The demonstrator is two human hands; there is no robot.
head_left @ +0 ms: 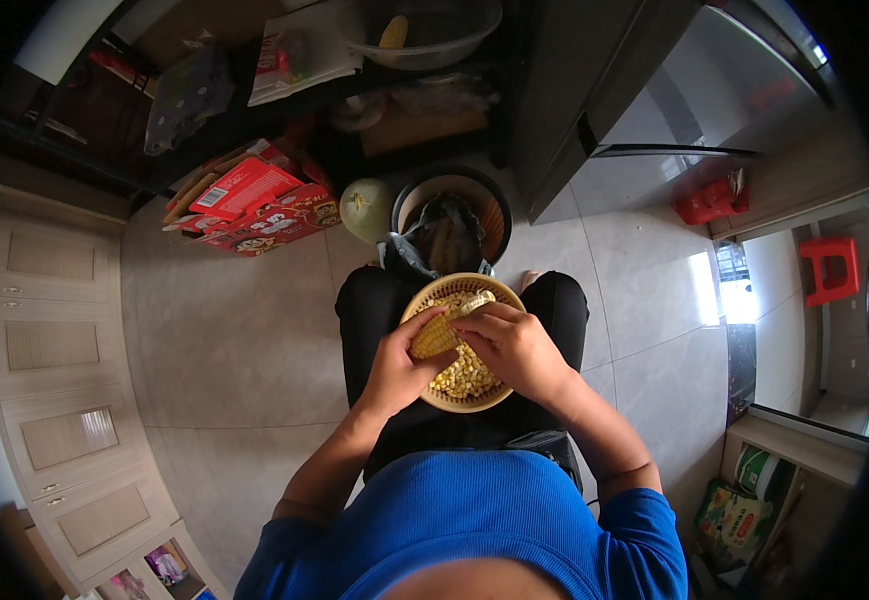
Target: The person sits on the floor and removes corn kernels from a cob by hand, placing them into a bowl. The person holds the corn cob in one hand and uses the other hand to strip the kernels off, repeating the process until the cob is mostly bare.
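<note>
A yellow corn cob (433,338) is gripped in my left hand (395,365), its fingers wrapped round it over the basket. My right hand (520,348) is closed, with thumb and fingertips pressed against the cob's upper right end; the exact contact is partly hidden by the fingers. Beneath both hands, a tan plastic basket (472,404) rests on my lap between my thighs. Loose corn kernels (465,378) cover its inside. A pale, whitish piece (477,301), possibly a stripped cob, shows at the far side of the basket beside my right fingers.
Beyond my knees stands a bin (504,215) with a dark bag, beside a pale green melon (366,210). A red carton (265,205) lies to its left. On the shelf, a clear bowl (455,45) holds an ear of corn (395,32). A red stool (830,270) is far right.
</note>
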